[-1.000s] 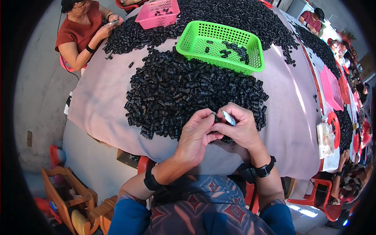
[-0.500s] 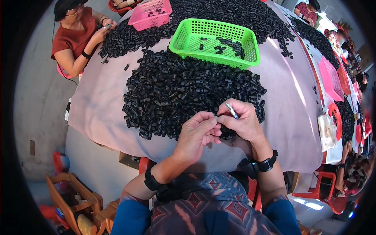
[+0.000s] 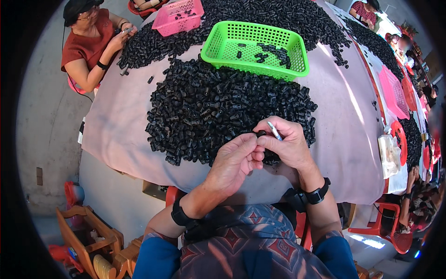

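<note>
Two bare hands meet at the near edge of a heap of small black plastic parts [image 3: 223, 111], seen from the head camera. The left hand [image 3: 234, 162] has its fingers curled, and its fingertips pinch a single black part [image 3: 261, 133] just above the heap's near side. The right hand [image 3: 288, 146] is closed around a thin silver-white tool [image 3: 275, 131], whose tip pokes up between thumb and forefinger right beside the pinched part. Both hands touch each other at the fingertips.

Beyond the heap, a green basket [image 3: 297, 56] sits on the pale pink table cover [image 3: 344, 121] with a few black parts inside. A pink basket [image 3: 179, 18] stands farther off to the left, near a seated person in a red shirt [image 3: 86, 46] who handles parts from another black heap.
</note>
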`<act>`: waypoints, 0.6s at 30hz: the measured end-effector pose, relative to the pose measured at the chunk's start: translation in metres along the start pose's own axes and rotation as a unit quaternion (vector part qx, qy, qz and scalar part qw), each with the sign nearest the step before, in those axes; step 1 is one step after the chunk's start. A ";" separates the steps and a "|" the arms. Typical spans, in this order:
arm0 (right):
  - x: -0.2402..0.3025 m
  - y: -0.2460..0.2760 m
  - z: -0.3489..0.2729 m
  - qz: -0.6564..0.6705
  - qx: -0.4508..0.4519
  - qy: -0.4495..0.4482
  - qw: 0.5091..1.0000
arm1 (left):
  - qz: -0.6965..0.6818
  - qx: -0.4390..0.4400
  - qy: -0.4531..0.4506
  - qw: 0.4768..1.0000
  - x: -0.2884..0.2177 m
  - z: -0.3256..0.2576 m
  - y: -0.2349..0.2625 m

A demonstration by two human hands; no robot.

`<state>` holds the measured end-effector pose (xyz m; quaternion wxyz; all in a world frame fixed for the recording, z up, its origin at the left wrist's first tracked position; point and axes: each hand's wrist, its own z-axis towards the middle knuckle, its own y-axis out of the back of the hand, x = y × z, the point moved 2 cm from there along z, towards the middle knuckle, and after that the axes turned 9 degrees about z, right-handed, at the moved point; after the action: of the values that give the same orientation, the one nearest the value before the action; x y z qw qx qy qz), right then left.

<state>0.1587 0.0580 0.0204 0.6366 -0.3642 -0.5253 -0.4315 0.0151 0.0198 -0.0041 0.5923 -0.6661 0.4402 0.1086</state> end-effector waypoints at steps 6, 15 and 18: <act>-0.004 0.003 0.000 0.044 -0.005 -0.022 0.999 | -0.010 -0.013 0.019 1.000 0.001 -0.001 -0.001; -0.004 0.002 0.000 0.084 -0.007 -0.052 0.995 | -0.041 0.023 0.045 0.998 0.002 -0.001 -0.003; -0.005 0.002 0.000 0.096 -0.011 -0.036 0.995 | -0.009 0.012 0.043 0.999 0.000 -0.003 -0.007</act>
<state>0.1598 0.0596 0.0151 0.6518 -0.4351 -0.5056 -0.3608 0.0188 0.0170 0.0014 0.5817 -0.6671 0.4602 0.0694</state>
